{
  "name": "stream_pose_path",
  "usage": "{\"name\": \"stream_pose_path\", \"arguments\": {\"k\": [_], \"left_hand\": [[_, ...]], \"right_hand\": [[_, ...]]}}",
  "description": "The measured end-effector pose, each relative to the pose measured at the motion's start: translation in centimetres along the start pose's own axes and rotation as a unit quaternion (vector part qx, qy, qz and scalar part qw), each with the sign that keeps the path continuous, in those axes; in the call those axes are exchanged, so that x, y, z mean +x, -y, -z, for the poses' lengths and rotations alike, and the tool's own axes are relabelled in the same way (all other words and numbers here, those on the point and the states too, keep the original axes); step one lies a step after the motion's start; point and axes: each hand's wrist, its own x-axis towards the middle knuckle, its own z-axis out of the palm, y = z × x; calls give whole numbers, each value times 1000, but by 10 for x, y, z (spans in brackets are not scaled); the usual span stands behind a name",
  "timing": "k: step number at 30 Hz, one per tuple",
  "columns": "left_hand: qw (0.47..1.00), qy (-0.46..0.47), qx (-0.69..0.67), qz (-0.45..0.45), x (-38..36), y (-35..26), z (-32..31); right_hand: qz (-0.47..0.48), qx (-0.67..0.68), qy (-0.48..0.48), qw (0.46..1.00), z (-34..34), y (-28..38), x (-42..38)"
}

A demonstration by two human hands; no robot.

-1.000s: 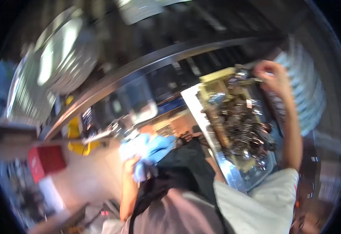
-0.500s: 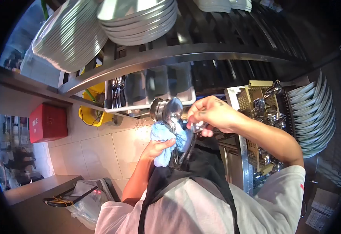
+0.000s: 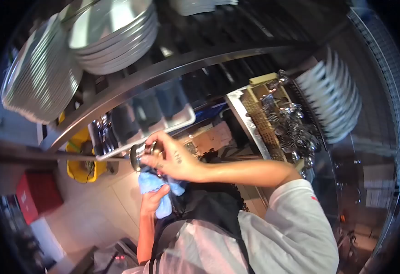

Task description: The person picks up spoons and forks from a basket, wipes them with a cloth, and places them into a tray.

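My left hand (image 3: pixel 152 201) is closed round a blue cloth (image 3: pixel 149 183) wrapped about a bundle of spoons. The shiny bowls of the spoons (image 3: pixel 137 156) stick out above the cloth; the handles are mostly hidden. Over the top of the bundle lies my right hand (image 3: pixel 176 160), its fingers curled at the spoon bowls. How many spoons it grips does not show. Just beyond both hands is a grey compartment tray (image 3: pixel 192 118), with several spoons (image 3: pixel 103 132) in its left compartment.
A yellow rack (image 3: pixel 256 107) of jumbled cutlery (image 3: pixel 288 119) stands at the right beside stacked plates (image 3: pixel 332 98). Overhead, a metal shelf (image 3: pixel 172 65) carries bowls (image 3: pixel 113 45) and trays (image 3: pixel 42 75). A yellow bucket (image 3: pixel 79 169) and red box (image 3: pixel 37 196) are at left.
My right hand has moved left, from beside the bundle onto the spoon bowls. The camera view has turned right, so the surroundings appear shifted left. My left hand still holds the cloth and spoons.
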Motion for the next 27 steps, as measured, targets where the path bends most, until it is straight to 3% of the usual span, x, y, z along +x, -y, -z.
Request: {"name": "stream_pose_path", "arguments": {"k": [2,3,5,6,7,11,12,13,15,16,17,18,19,20,21,22,24,25,27], "left_hand": [[1000,-13,-27,-2,3,-3,-5],[1000,1,-10,-14,6,-8,-7],[999,16,-7,-34,12,-13,-13],[999,25,-4,-33,16,-13,-15],[997,50,12,-50,20,-14,-15],[993,89,39,-70,29,-24,-39],[996,6,92,1,25,2,-5],[996,9,94,1,25,11,8],[979,-46,199,-30,29,21,16],[979,-48,198,-30,31,19,7],[979,-70,192,0,31,12,-5],[976,-103,188,26,28,5,-11],[973,-113,200,5,30,11,-8],[963,-120,240,-4,31,11,-10],[975,-125,183,20,28,-1,-30],[982,-119,142,-32,30,0,-39],[976,-169,129,-37,35,16,-36],[966,-223,117,-53,35,11,-53],[940,-284,182,57,33,13,-53]], "right_hand": [[80,-12,-58,995,-7,-12,-4],[98,87,-72,989,-11,-16,-8],[176,113,-139,968,-17,-19,-11],[112,174,-124,970,-12,-18,-16],[116,173,-130,969,-9,-16,-20],[195,76,-204,956,18,19,-31],[189,-32,-188,963,39,32,-38],[179,-140,-170,959,62,42,-44],[190,-200,-182,944,117,56,-53],[168,-129,-219,953,138,59,-58],[59,-111,-232,965,160,64,-68],[47,-16,-235,971,171,62,-72],[26,-63,-222,973,179,45,-77],[-46,-118,-163,978,184,29,-82],[-104,-69,-107,986,178,12,-84],[-186,-54,-32,981,177,-9,-84],[-328,10,7,945,169,-80,-76],[-341,26,-3,940,170,-142,-71],[-405,133,-14,904,163,-223,-61]]}}
